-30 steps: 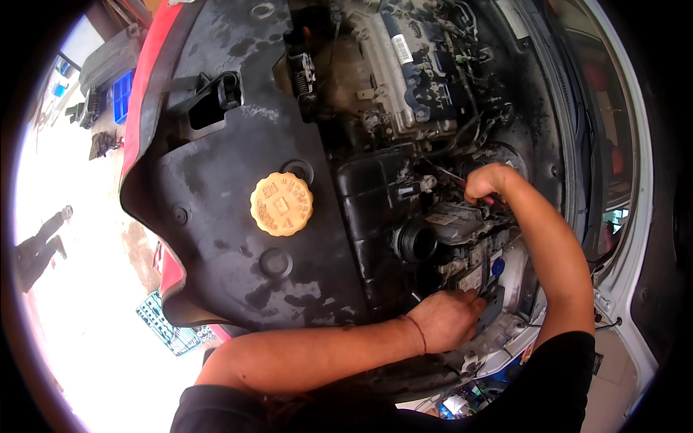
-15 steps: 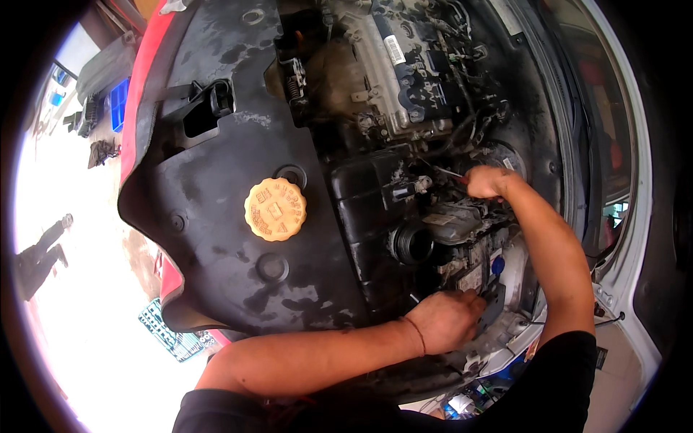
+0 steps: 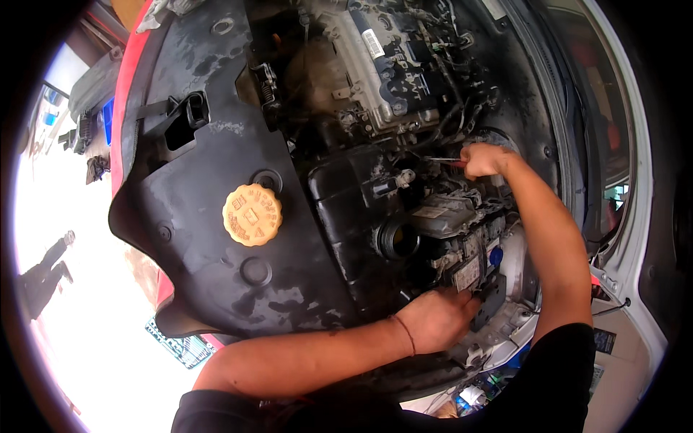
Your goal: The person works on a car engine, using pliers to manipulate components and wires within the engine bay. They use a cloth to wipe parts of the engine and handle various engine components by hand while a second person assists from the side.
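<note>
My right hand (image 3: 482, 160) is closed around the red handle of a screwdriver (image 3: 446, 160). Its thin metal shaft points left into the hoses and fittings below the engine (image 3: 404, 79), where the tip is hard to make out. Lower down, my left hand (image 3: 437, 320) rests with curled fingers beside a black plastic box (image 3: 494, 299) and a labelled part (image 3: 466, 275). Whatever those fingers grip, if anything, is hidden. Left of that part, a round black neck (image 3: 398, 239) stands uncapped. A large yellow cap (image 3: 252, 215) lies on the black plastic cover (image 3: 209, 281).
A blue cap (image 3: 496, 256) sits on a pale reservoir (image 3: 514, 268) between my arms. The red body edge (image 3: 121, 137) borders the cover at left. On the floor lie a teal tool set (image 3: 177, 343) and, farther up, a blue bin (image 3: 108, 121). The windshield (image 3: 595, 123) is at right.
The view has shifted, so the engine bay appears slightly farther left. The screwdriver's shaft now looks more level. Both hands remain in about the same places, the right still gripping the screwdriver.
</note>
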`<state>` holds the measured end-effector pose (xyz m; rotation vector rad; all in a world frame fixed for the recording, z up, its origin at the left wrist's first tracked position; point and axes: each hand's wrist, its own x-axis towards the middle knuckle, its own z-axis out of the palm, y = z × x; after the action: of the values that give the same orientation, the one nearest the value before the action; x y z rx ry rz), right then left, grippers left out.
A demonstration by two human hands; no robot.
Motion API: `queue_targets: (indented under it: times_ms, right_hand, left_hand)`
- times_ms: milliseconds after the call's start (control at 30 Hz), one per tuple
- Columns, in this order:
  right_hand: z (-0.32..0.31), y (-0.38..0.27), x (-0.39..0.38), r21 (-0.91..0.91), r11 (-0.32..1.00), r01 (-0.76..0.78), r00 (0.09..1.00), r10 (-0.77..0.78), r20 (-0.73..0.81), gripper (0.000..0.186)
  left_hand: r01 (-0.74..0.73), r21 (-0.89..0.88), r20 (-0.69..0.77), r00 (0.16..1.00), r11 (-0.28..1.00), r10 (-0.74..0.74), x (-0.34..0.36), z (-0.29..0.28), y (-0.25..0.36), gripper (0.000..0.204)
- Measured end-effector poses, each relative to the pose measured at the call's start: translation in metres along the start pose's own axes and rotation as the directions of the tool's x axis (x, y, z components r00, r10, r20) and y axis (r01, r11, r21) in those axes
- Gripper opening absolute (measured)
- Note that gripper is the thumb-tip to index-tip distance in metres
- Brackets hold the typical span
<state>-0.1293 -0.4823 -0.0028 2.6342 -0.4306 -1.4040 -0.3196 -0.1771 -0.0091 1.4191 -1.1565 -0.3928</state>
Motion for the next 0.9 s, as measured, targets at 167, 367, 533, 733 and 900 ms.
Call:
queue_targets:
  times_ms: [167, 367, 533, 733, 900]
  right_hand:
    - [-0.016, 0.006, -0.009, 0.269, 0.935, -0.231, 0.964, 0.183, 0.194, 0.023]
    - [-0.023, -0.03, -0.012, 0.037, 0.951, -0.306, 0.933, 0.292, 0.209, 0.013]
    - [-0.027, -0.048, -0.017, 0.063, 0.941, -0.333, 0.925, 0.313, 0.218, 0.015]
    - [-0.02, -0.016, -0.016, -0.276, 0.959, -0.071, 0.997, 0.068, -0.019, 0.033]
    - [-0.012, -0.04, -0.029, -0.39, 0.921, -0.024, 0.972, -0.069, -0.223, 0.041]
  left_hand:
    - [-0.032, 0.085, 0.045, 0.999, 0.996, 0.028, -0.002, 0.003, 0.005, 0.03]
    - [-0.019, 0.067, 0.028, 0.999, 0.998, 0.017, -0.001, 0.001, 0.002, 0.033]
    - [-0.015, 0.055, 0.029, 0.999, 0.998, 0.013, -0.003, 0.002, 0.001, 0.031]
    - [-0.008, 0.03, 0.032, 0.999, 1.0, 0.007, -0.002, 0.006, 0.003, 0.03]
    - [0.003, 0.049, 0.059, 0.998, 0.999, -0.005, -0.002, 0.002, 0.0, 0.029]
